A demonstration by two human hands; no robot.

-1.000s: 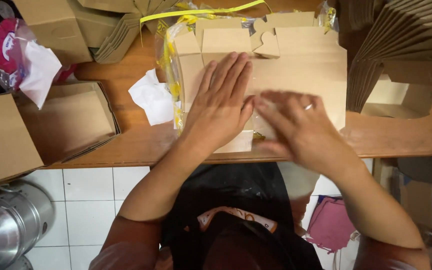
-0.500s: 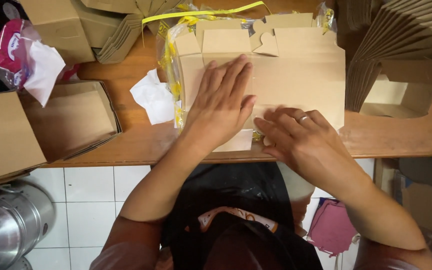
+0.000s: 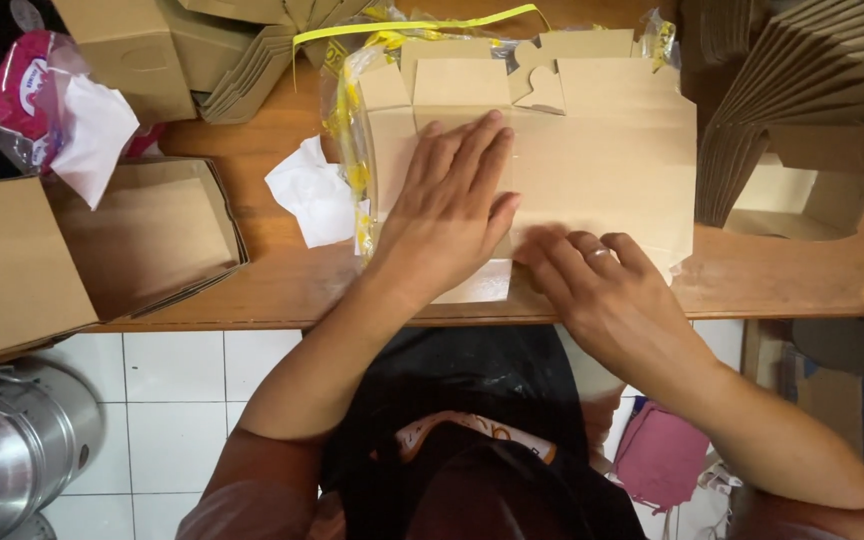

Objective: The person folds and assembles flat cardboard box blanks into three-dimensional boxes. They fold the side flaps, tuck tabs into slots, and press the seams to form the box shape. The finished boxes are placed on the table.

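Note:
A flat, unfolded brown cardboard box blank [image 3: 602,150] lies on the wooden table [image 3: 282,275], on top of a plastic-wrapped stack with yellow bands [image 3: 352,150]. My left hand [image 3: 452,205] presses flat on the blank's left half, fingers spread and pointing away from me. My right hand [image 3: 602,290], with a ring on one finger, rests fingers-down on the blank's near edge, just right of the left hand. Neither hand grips anything.
An assembled open box [image 3: 142,235] and a box lid [image 3: 7,260] sit at the left. Crumpled white paper [image 3: 312,195] lies beside the stack. Folded box blanks [image 3: 792,90] fan out at the right, more boxes [image 3: 212,45] at the back. A steel pot [image 3: 12,450] stands below left.
My right hand has slid back toward me along the blank to its near edge. My left hand has stayed pressed on the blank, shifting only slightly.

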